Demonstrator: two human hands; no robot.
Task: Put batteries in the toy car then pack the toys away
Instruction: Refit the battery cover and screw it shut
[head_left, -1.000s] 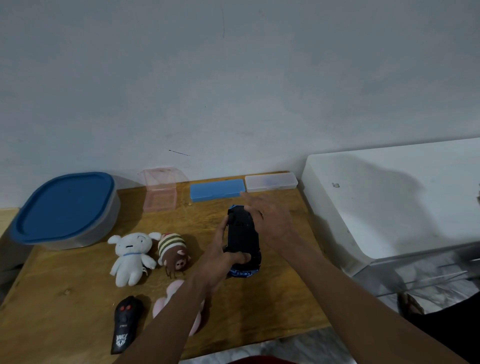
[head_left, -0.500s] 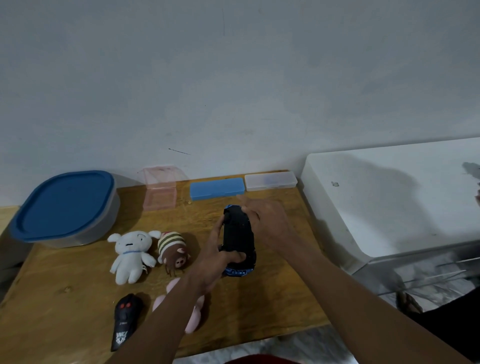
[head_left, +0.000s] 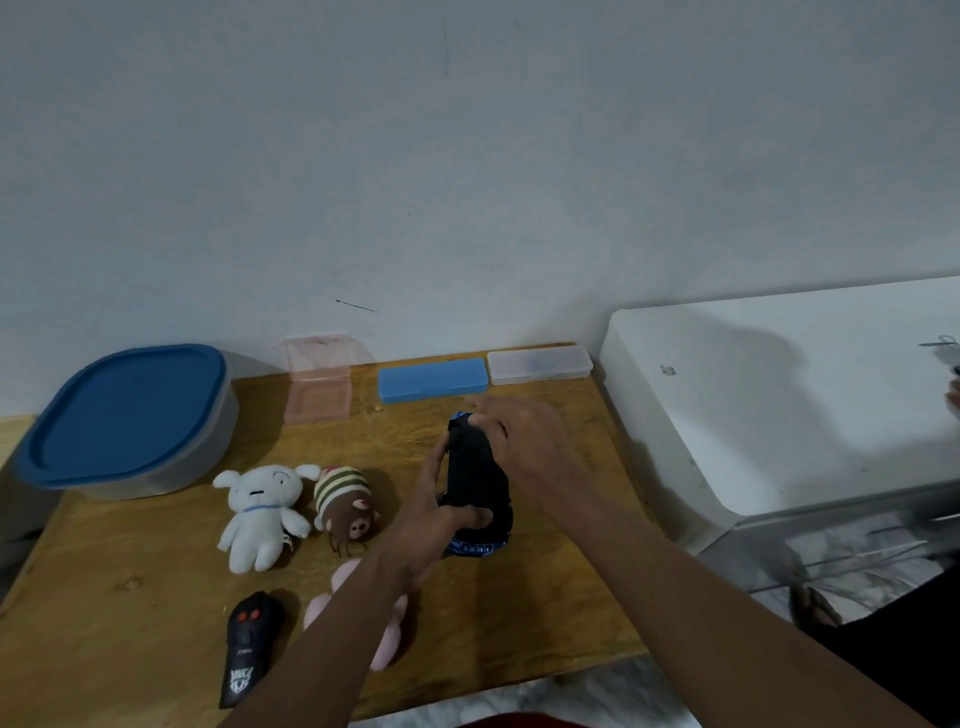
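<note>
From the head view, the toy car (head_left: 475, 478) is held just above the desk (head_left: 130, 623), right of centre, its dark underside up and its long axis running near to far. The left grip (head_left: 431, 514) clasps its near end, thumb across it. The right grip (head_left: 524, 441) curls over the far end, probably working at the battery hatch.

One car, one remote (head_left: 247, 644), three plush toys, one blue-lidded tub (head_left: 130, 410) and three small cases at the far edge. I see no batteries.
</note>
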